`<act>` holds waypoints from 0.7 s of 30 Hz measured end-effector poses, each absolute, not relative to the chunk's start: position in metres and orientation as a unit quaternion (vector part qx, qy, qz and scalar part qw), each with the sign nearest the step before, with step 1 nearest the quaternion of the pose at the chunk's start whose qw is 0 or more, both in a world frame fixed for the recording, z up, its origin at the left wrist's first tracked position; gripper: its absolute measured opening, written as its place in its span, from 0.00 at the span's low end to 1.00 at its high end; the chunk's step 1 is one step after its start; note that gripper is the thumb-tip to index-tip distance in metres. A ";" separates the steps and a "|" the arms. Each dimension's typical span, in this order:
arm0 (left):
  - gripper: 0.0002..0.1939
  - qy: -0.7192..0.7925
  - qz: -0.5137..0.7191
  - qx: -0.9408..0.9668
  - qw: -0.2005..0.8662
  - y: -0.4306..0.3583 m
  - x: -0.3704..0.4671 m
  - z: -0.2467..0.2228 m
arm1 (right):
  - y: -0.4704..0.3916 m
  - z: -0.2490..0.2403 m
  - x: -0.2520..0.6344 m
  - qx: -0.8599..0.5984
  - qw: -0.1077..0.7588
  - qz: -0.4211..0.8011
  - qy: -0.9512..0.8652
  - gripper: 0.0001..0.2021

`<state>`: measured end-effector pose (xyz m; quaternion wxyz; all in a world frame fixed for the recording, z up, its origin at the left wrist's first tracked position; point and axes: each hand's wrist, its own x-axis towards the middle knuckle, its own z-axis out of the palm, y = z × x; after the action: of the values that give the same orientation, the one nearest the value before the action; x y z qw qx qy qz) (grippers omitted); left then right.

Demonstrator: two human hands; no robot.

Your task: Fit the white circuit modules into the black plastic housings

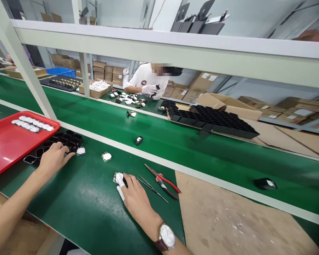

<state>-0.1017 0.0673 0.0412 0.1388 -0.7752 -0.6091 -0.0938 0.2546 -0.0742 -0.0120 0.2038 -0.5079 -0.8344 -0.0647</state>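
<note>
My left hand [53,156] reaches over a cluster of black plastic casings [71,138], its fingers curled onto one at the near side. Close to its thumb is a small circuit board with a white top [81,151]; a similar board [106,156] lies farther right. My right hand [135,191], with white covers on the thumb and index finger, closes at the table surface on another small circuit board [115,177]. Something black shows partly beneath those fingers. Tweezers [152,188] and red-and-black pliers [162,180] lie just right of this hand.
A red tray [5,145] at left carries rows of white-topped boards. Across a green conveyor belt [175,141] with casings on it, a co-worker [149,81] handles a black part beside many black casings [212,120]. Cardboard [228,216] covers the right side; a shelf beam [159,49] crosses above.
</note>
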 end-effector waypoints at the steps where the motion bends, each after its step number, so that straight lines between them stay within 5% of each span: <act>1: 0.18 -0.607 -0.097 -0.778 0.130 0.066 -0.103 0.043 | -0.074 -0.012 0.255 -0.507 0.199 -0.064 -0.836 0.12; 8: 0.14 -0.401 -0.284 -0.870 -0.026 0.028 -0.060 0.066 | -0.073 -0.006 0.257 -0.527 0.256 0.001 -0.810 0.16; 16: 0.06 -0.257 -0.190 -0.904 -0.283 0.019 0.013 0.022 | -0.081 -0.011 0.267 -0.505 0.300 0.022 -0.809 0.19; 21: 0.37 -0.286 -0.240 -0.862 -0.342 0.026 0.015 0.003 | -0.081 -0.007 0.266 -0.517 0.371 0.046 -0.770 0.21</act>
<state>0.0154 0.0257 0.0031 -0.3423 -0.8623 -0.2858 -0.2399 0.2662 -0.0814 -0.0066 0.3707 -0.5173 -0.7700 0.0460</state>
